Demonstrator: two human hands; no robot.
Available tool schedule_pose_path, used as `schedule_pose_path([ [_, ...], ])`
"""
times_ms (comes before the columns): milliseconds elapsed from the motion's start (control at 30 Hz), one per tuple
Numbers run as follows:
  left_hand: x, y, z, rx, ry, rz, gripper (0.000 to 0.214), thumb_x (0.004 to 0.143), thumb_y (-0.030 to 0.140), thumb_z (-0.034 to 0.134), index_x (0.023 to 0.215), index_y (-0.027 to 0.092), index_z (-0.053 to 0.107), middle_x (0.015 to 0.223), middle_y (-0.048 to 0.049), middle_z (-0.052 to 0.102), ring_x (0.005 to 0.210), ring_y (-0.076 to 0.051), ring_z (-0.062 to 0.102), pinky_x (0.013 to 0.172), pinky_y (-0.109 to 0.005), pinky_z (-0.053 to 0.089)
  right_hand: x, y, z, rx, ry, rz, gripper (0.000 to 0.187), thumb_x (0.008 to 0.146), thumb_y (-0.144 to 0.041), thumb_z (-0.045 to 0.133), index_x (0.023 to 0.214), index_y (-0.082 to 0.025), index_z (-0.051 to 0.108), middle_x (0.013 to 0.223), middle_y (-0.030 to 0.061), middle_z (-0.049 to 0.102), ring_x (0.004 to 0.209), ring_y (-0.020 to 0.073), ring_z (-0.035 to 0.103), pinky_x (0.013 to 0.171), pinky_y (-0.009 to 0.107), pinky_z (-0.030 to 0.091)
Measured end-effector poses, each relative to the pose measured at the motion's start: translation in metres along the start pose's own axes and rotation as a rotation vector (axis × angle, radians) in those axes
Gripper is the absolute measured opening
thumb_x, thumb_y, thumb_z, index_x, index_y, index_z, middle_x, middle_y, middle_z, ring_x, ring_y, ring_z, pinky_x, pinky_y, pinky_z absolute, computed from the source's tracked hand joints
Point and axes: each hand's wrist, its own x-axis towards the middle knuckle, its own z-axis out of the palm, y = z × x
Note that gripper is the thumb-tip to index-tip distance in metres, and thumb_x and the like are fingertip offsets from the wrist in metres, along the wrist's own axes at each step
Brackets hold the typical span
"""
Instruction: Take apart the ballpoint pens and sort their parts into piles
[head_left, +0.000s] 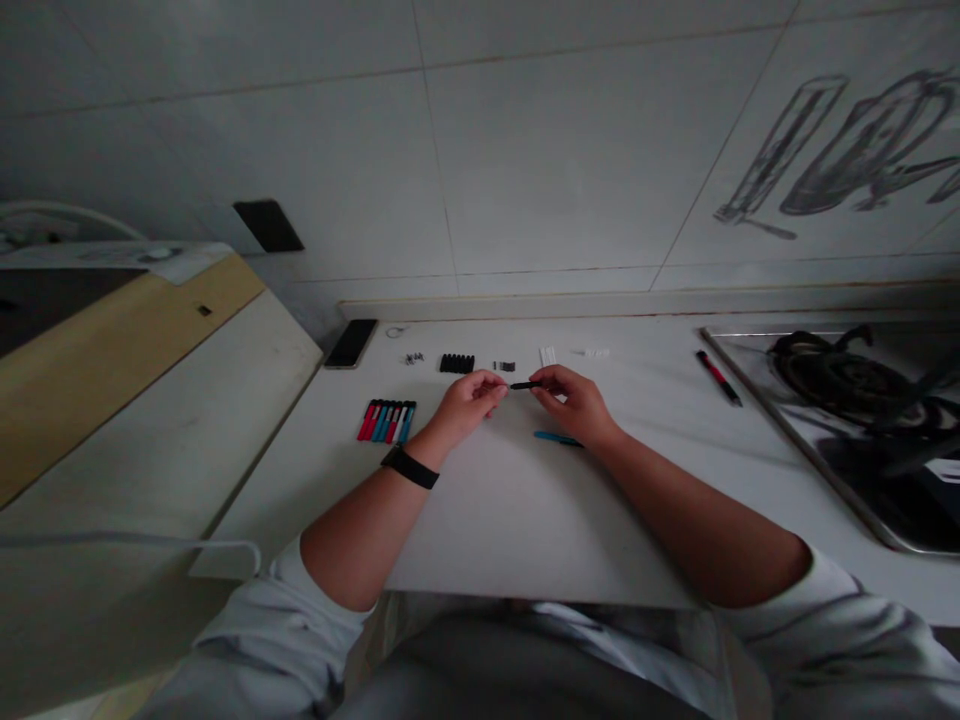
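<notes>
Over the middle of the white counter, my right hand (571,398) pinches a short, slim black pen part (525,385) by its right end. My left hand (469,405), wearing a black wristband, has its fingertips pressed together at the part's left end; whatever they grip is too small to make out. Below my right hand lies a blue pen barrel (556,438), partly covered by the hand. Just beyond my fingers sit a row of black pen pieces (457,363), small dark metal clips (506,366) and thin white sticks (547,356).
Left of my hands lies a row of red, blue and white pens (386,421). Small metal bits (414,358), a phone (352,344) and clear small parts (596,352) line the back. A red-black pen (718,378) lies beside the gas stove (795,425).
</notes>
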Motion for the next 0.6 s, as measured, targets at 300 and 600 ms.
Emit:
schedule_pose_path([
  [300,-0.0014,0.0035,0.0013,0.03,-0.014,0.002,0.027,0.091,0.044,0.068,0.096,0.017,0.067,0.09,-0.0042,0.068,0.07,-0.012,0.059,0.06,-0.023,0.047,-0.0014,0.0011,0.0013,-0.02,-0.007,-0.029,0.016,0.091,-0.034,0.066,0.102,-0.022,0.07,0.09,0.0051,0.074,0.081,0.0185,0.071,0.076,0.032,0.06],
  [600,-0.0048,0.0071,0.0011,0.252,0.0,0.06,0.027,0.095,0.044,0.062,0.093,0.018,0.066,0.084,-0.0024,0.068,0.073,-0.014,0.059,0.064,-0.024,0.046,-0.0014,0.0006,-0.0017,-0.132,-0.031,-0.153,0.013,0.092,-0.026,0.064,0.102,-0.023,0.072,0.094,0.0053,0.073,0.082,0.0183,0.07,0.075,0.032,0.06],
])
